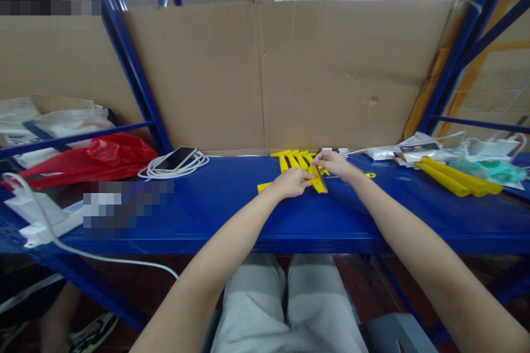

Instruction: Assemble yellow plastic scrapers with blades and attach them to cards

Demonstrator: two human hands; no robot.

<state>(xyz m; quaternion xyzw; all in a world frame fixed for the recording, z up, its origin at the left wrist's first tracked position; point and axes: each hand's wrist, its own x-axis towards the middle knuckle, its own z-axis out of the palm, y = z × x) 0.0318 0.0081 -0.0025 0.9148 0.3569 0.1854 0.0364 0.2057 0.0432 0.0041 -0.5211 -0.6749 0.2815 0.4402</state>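
Observation:
My left hand (292,182) is closed on a flat yellow plastic piece (317,183), which looks like a scraper head with a thin metal strip along its right edge. At the upper end of that same piece, my right hand (333,163) pinches with its fingertips; what exactly lies between them is too small to make out. Just behind, several similar yellow plastic pieces (284,162) lie in a row. Another yellow part (264,187) pokes out left of my left hand. Right of my right wrist lies a thin tool with a yellow-green handle (370,175), perhaps a screwdriver.
The blue shelf top (219,209) has a cardboard panel (323,77) behind it. On the left are a phone (177,159) on a coiled white cable (194,168), a red plastic bag (103,157) and a power strip (41,231). Yellow tubes (455,176) lie right.

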